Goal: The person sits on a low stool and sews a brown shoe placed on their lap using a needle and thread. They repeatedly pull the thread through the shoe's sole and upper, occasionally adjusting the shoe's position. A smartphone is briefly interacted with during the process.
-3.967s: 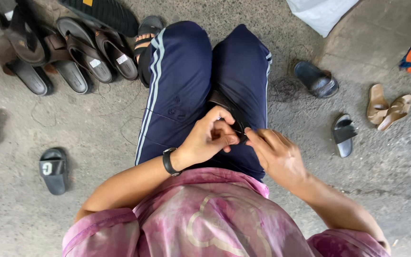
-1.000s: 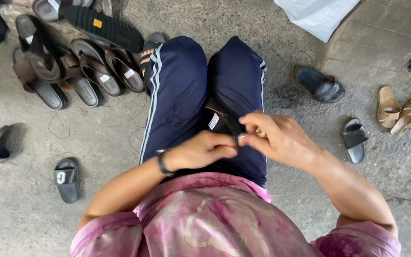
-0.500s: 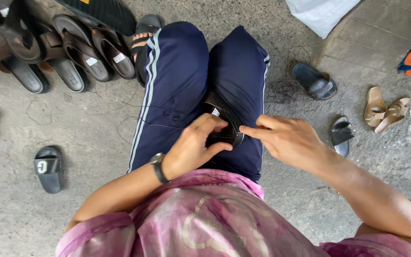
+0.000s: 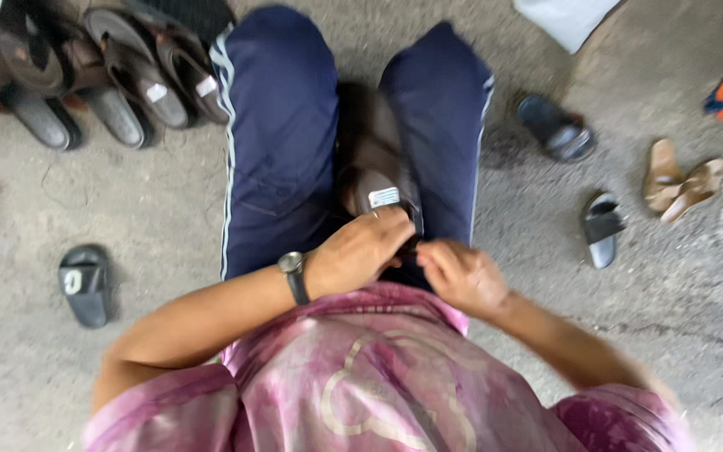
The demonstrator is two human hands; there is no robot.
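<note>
Head view, from the left edge inward: a single black slide sandal (image 4: 85, 283) lies alone on the grey concrete floor (image 4: 152, 218), and a row of dark sandals (image 4: 94, 71) is lined up at the top left. In the middle, a brown sandal (image 4: 376, 172) with a small white label rests between the person's navy-trousered knees (image 4: 282, 142). The left hand (image 4: 360, 251), a wristwatch (image 4: 294, 274) on its wrist, is curled closed over the sandal's near end. Just beside it, the right hand (image 4: 460, 276) pinches the same end with bent fingers. Farther right lie a dark sandal (image 4: 556, 127), a grey slide (image 4: 602, 228) and a tan pair (image 4: 679, 180).
</note>
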